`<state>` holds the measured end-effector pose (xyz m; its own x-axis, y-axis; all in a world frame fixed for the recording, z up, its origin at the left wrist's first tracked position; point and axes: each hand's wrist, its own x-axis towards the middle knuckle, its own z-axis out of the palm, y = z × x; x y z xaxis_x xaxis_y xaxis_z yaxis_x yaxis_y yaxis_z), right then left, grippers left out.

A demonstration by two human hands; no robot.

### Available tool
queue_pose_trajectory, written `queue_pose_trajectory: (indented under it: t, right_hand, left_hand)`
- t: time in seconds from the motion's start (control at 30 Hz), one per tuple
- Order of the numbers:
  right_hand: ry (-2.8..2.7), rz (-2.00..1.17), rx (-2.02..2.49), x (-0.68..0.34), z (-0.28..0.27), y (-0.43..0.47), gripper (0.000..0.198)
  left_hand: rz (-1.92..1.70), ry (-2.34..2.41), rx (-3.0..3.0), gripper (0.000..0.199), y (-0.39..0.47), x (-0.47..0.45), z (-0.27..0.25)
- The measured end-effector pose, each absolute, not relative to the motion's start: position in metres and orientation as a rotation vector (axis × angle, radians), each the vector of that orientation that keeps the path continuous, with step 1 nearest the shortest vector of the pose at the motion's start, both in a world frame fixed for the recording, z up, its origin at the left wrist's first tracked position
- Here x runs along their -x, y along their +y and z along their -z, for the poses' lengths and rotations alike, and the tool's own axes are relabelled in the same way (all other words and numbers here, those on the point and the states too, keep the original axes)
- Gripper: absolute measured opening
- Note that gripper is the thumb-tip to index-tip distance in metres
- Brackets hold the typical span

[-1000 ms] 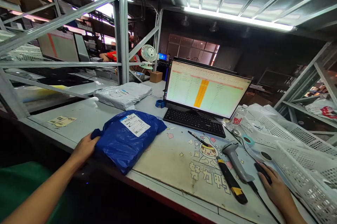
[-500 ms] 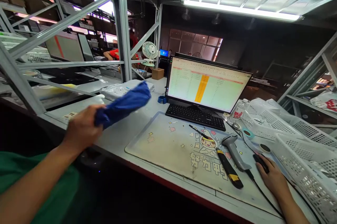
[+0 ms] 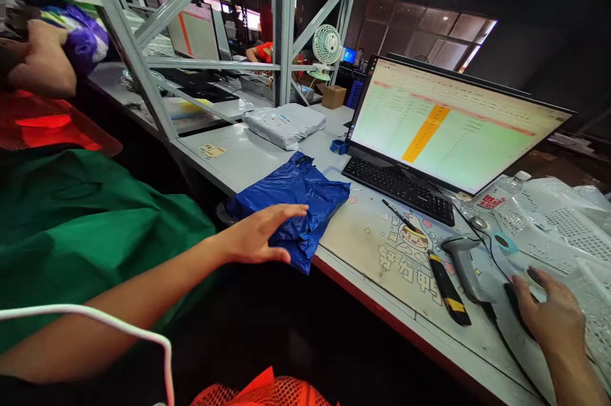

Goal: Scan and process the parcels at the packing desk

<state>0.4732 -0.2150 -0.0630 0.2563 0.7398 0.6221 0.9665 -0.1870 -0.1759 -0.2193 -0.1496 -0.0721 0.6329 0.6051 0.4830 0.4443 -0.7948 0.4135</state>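
A crumpled blue plastic mailing bag (image 3: 286, 186) lies across the desk's front edge, one corner hanging over it. My left hand (image 3: 262, 234) is over the bag's near part, thumb and fingers apart, not gripping it; whether it touches the plastic I cannot tell. At the right, my right hand (image 3: 554, 307) hovers at the black computer mouse (image 3: 518, 310), partly covering it, with its fingers spread. Left of the mouse lie a grey barcode scanner (image 3: 468, 269) and a black-and-yellow utility knife (image 3: 449, 288) on the printed desk mat (image 3: 353, 234).
Behind the mat are a keyboard (image 3: 396, 186) and a monitor (image 3: 443, 126). White plastic baskets (image 3: 563, 215) line the right side. A white parcel (image 3: 286, 125) sits near the rack post. A co-worker's hand (image 3: 48, 59) is at upper left. A white cable (image 3: 95, 312) crosses my left forearm.
My left hand has let go of the blue bag, which now lies at the desk edge. My right hand has loosened from the mouse. The view has turned left and down.
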Motion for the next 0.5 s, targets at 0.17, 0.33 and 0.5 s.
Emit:
queue_pose_trajectory:
  t: [0.17, 0.33, 0.5]
  right_hand:
    - [-2.113, 0.162, 1.49, -0.267, 0.011, -0.151, 0.055]
    - [-2.583, -0.23, 1.133, -0.089, 0.035, -0.06, 0.052]
    - [-2.806, -0.423, 0.982, -0.028, 0.063, -0.019, 0.058]
  left_hand:
    - [-0.938, 1.151, -2.522, 0.046, -0.083, 0.244, 0.045]
    - [-0.781, 1.142, -2.582, 0.046, -0.008, 0.25, 0.055]
    - [-0.748, 0.961, -2.713, 0.017, 0.023, 0.246, 0.068]
